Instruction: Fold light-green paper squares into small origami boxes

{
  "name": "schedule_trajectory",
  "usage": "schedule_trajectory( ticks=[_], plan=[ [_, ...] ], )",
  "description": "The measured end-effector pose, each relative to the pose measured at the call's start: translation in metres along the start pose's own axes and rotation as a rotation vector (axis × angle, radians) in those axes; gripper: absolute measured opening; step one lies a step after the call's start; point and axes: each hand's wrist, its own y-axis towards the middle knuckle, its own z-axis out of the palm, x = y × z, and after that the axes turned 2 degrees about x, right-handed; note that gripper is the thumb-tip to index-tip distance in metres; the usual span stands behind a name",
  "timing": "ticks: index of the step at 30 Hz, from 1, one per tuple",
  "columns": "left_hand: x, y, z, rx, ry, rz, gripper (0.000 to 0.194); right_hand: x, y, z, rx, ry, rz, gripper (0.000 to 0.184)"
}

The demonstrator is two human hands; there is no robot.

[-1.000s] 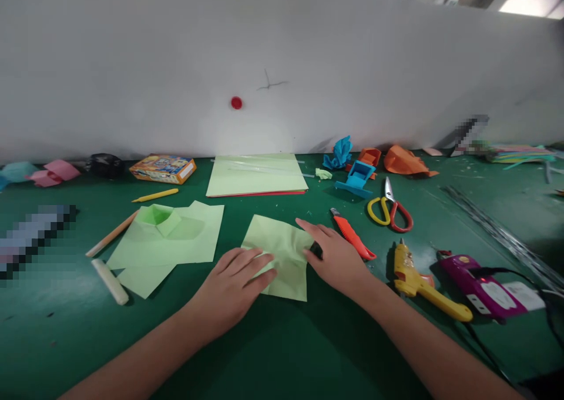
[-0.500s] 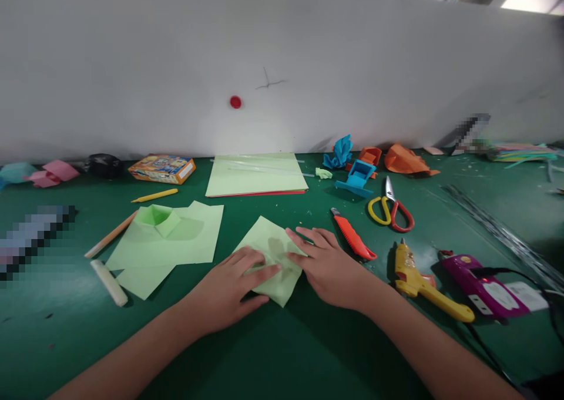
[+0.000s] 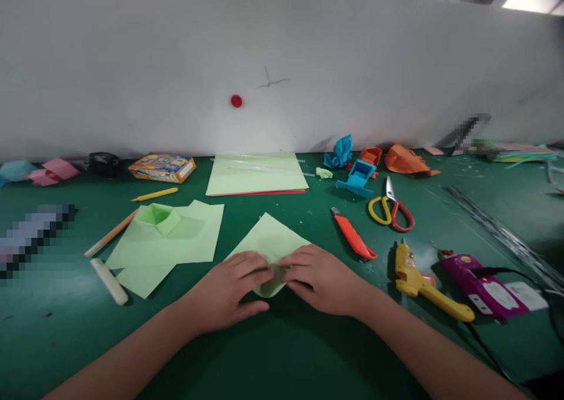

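A light green square of paper [image 3: 265, 235] lies on the table between my hands, one corner pointing away from me. Its near part curls upward in a small bulge close to my fingertips. My left hand [image 3: 227, 288] rests on the paper's left side, fingers laid over it and thumb stretched out apart. On the right side, my right hand [image 3: 324, 276] has bent fingers closed on the curling part of the sheet. Left of them, a folded green paper ring [image 3: 170, 224] stands on more green sheets [image 3: 194, 244].
On the right lie a red cutter knife [image 3: 355, 235], scissors [image 3: 390, 206], a yellow glue gun [image 3: 427, 294] and a purple corded device [image 3: 482, 288]. Stacked sheets [image 3: 258, 180], a small box [image 3: 163, 168] and blue folded paper [image 3: 358, 177] sit along the white wall [image 3: 154, 65].
My right hand's fingers have drawn in from spread to bent, moving toward me and slightly left. The paper's near corner has curled up. My left hand has barely moved.
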Motion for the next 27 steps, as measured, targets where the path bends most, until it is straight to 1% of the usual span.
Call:
schedule_trajectory(
  ticks=[4,6,9,12,14,16,19,21,23,24,27],
  plan=[
    [0.001,0.000,0.000,-0.042,-0.049,-0.059,0.029,0.000,0.002,0.005,-0.080,0.075,0.044,0.012],
    [0.001,-0.001,-0.002,-0.040,-0.080,-0.055,0.024,0.001,0.004,0.005,-0.114,0.107,0.043,0.011],
    [0.000,0.000,-0.005,-0.017,-0.124,-0.033,0.023,0.004,0.006,0.007,-0.168,0.168,0.068,0.012],
    [0.000,0.001,-0.004,-0.042,-0.105,-0.059,0.023,0.004,0.007,0.011,-0.196,0.180,0.155,0.016],
    [0.000,0.000,-0.001,-0.072,-0.077,-0.087,0.021,0.004,0.008,0.014,-0.193,0.140,0.214,0.020],
    [0.000,0.000,0.002,-0.095,-0.066,-0.128,0.024,0.004,0.010,0.017,-0.175,0.072,0.245,0.021],
    [0.000,-0.002,0.003,-0.102,-0.051,-0.180,0.038,0.005,0.013,0.020,-0.150,-0.012,0.263,0.017],
    [-0.001,-0.002,0.002,-0.101,0.004,-0.146,0.041,0.005,0.015,0.022,-0.154,-0.031,0.283,0.012],
    [-0.001,-0.002,0.002,-0.108,0.094,-0.081,0.037,0.005,0.015,0.023,-0.161,-0.021,0.306,0.006],
    [-0.002,-0.001,0.002,-0.114,0.138,-0.048,0.036,0.005,0.015,0.024,-0.162,-0.008,0.314,0.006],
    [-0.003,0.001,0.004,-0.110,0.210,0.046,0.040,0.003,0.014,0.024,-0.163,0.043,0.312,0.029]
  ],
)
